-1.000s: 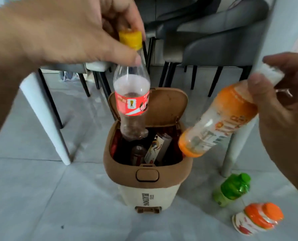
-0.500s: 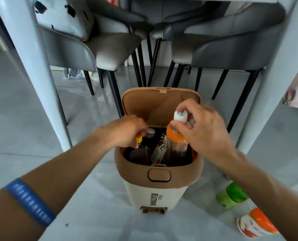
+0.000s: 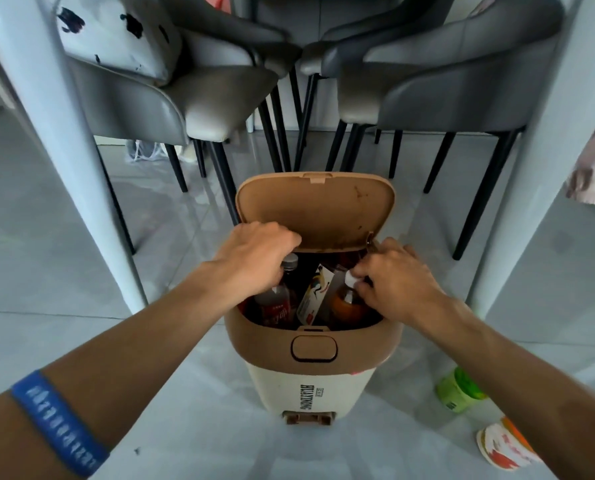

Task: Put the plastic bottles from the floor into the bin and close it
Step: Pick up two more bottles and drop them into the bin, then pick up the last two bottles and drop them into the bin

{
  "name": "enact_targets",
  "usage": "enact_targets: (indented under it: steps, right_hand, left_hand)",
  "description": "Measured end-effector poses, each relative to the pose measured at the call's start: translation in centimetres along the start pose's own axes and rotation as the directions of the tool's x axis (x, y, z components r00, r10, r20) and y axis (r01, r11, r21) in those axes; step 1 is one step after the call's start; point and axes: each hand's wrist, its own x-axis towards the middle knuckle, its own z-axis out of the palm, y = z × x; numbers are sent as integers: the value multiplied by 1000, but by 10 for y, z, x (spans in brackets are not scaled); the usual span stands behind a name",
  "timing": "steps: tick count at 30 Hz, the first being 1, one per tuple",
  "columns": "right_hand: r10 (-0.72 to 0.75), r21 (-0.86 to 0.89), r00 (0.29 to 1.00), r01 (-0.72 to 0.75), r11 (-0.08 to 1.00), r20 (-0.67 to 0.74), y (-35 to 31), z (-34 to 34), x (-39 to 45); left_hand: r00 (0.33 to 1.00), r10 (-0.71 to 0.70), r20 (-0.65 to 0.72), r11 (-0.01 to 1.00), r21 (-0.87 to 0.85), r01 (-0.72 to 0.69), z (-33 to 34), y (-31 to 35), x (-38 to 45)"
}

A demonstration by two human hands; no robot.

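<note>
The bin (image 3: 311, 349) has a brown top and a cream body, and its lid (image 3: 315, 209) stands open. My left hand (image 3: 258, 252) reaches into the left of the opening. Its fingers curl over the top of the red-label bottle (image 3: 277, 310), hiding the cap. At the right of the opening, my right hand (image 3: 393, 278) pinches the white cap of the orange bottle (image 3: 349, 306), which stands upright inside. A green bottle (image 3: 457, 393) and an orange-capped bottle (image 3: 500, 448) lie on the floor to the right of the bin, partly behind my right forearm.
Inside the bin are also a dark bottle with a silver cap (image 3: 291, 261) and a white carton (image 3: 315, 296). White table legs (image 3: 81, 174) flank the bin on both sides. Grey chairs (image 3: 445, 88) with black legs stand close behind it.
Both hands have come down from above the bin into its opening. The red-label and orange bottles have sunk deeper inside. The camera has moved closer.
</note>
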Motion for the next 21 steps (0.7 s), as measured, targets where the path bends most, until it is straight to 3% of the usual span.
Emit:
enact_targets:
  steps: [2,5,10,13,15,18,21]
  right_hand:
    - [-39,113,992,53,992,-122,11,1,-13]
    - [59,231,941,21,973,-333,35,1,-46]
    - [272,334,900,-155,930,-340,86,8,-119]
    - [379,343,865,-264,901,-329,110,11,-160]
    - [440,305,843,-350,885,-308,121,17,-183]
    - [529,174,838,-506,845,-135,130,31,-218]
    - [524,48,850,-526,849,49,128,47,-237]
  left_hand:
    - [998,57,-7,985,-165,-57,-12,13,0]
    - [985,154,-81,913,-368,-174,-25,50,4]
    - [945,298,-134,831,-451,-326,-16,145,11]
    - [916,399,-47,824,-420,-381,11,208,19]
    - [925,380,3,844,-411,-345,33,240,28]
    - [923,360,133,881,-373,-290,67,281,40]
    - [906,361,223,906,-315,-284,92,301,46]
